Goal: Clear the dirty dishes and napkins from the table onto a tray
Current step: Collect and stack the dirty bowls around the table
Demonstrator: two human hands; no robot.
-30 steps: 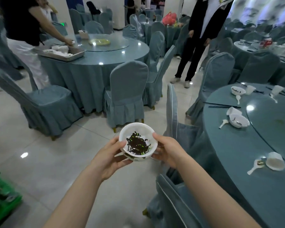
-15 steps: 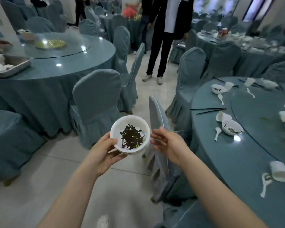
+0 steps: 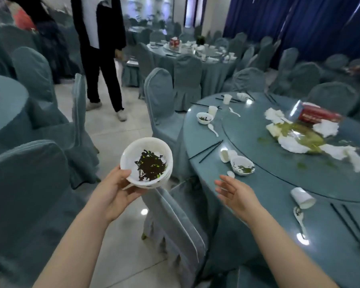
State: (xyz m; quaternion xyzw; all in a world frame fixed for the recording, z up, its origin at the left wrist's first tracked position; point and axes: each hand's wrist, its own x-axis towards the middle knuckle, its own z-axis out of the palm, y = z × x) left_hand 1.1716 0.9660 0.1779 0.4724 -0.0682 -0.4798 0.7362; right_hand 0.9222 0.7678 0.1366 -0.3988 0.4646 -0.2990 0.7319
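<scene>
- Chairs [image 3: 25, 183] in grey-blue covers fill the left side, and a person in dark trousers [image 3: 101, 75] stands further back on the tiled floor; no tray shows anywhere in this view.
- Left hand [image 3: 114, 190] now carries the white bowl [image 3: 147, 161] alone, fingers cupped under its base and thumb up on the near rim, with dark leafy scraps sitting in the bottom. It looks like a stack of bowls, though the edges blur too much to be sure.
- Half a second ago both hands were on that bowl; the view has swung right, away from the other table, and the dirty table now takes up the right side.
- Right hand [image 3: 235, 194] has let go and reaches toward the table [image 3: 258, 204], fingers spread and relaxed, holding nothing, hovering over the table's near edge.
- Just beyond those fingertips: a small spoon [image 3: 230, 174], a dirty bowl [image 3: 242, 165] with green scraps and a tipped cup [image 3: 224, 155] touching it, black chopsticks [image 3: 208, 149] beside them.
- Further along the rim sit another bowl [image 3: 204, 118], a spoon [image 3: 213, 129] and two upright cups.
- My read: the nearest dirty bowl is the next pick, probably to go onto the one already held.
- Right of that, a second tipped cup [image 3: 302, 198], a long spoon [image 3: 298, 219] and more chopsticks wait by the turntable edge.
- Crumpled napkins [image 3: 324, 129] and green spill cover the glass turntable [image 3: 299, 179], beside a toppled red box [image 3: 318, 116], so plenty is left to clear.
</scene>
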